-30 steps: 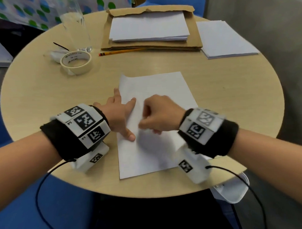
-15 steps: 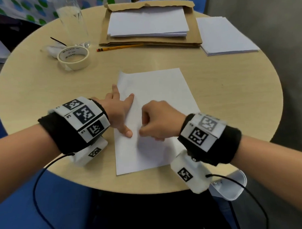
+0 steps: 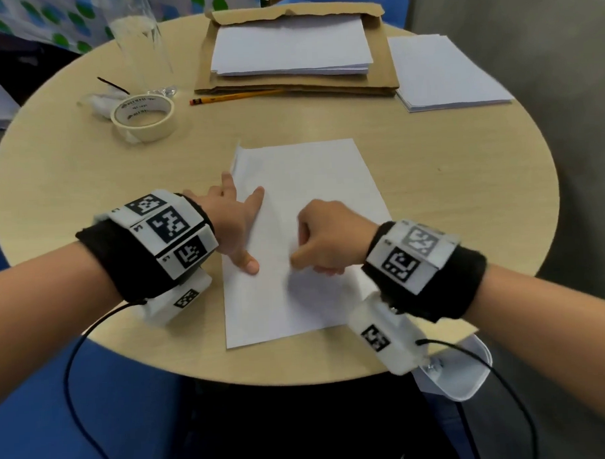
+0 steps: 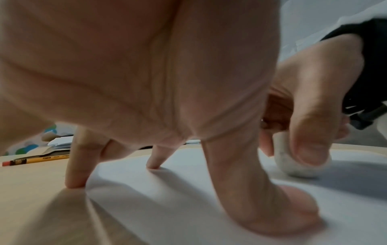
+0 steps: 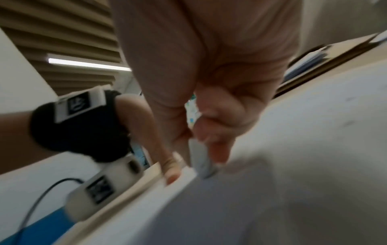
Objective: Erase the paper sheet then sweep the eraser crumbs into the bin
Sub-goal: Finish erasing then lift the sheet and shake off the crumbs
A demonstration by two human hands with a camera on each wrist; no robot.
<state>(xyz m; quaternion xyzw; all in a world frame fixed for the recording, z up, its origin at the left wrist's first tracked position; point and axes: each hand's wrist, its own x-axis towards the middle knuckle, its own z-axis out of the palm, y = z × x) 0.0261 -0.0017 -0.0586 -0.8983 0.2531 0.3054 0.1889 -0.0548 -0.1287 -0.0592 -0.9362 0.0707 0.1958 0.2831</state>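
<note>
A white paper sheet lies in the middle of the round wooden table. My left hand rests spread on the sheet's left edge, thumb and fingertips pressing it flat. My right hand is curled over the sheet's centre and pinches a white eraser, whose tip touches the paper. The right wrist view shows the eraser between thumb and fingers, blurred. A white bin sits below the table's near right edge, partly hidden by my right wrist.
At the back stand a clear glass, a roll of masking tape, a yellow pencil, a brown envelope with a paper stack on it, and another paper stack to the right.
My right hand with the eraser has shifted slightly over the sheet's centre between frames. The left hand keeps pressing the sheet's left edge.
</note>
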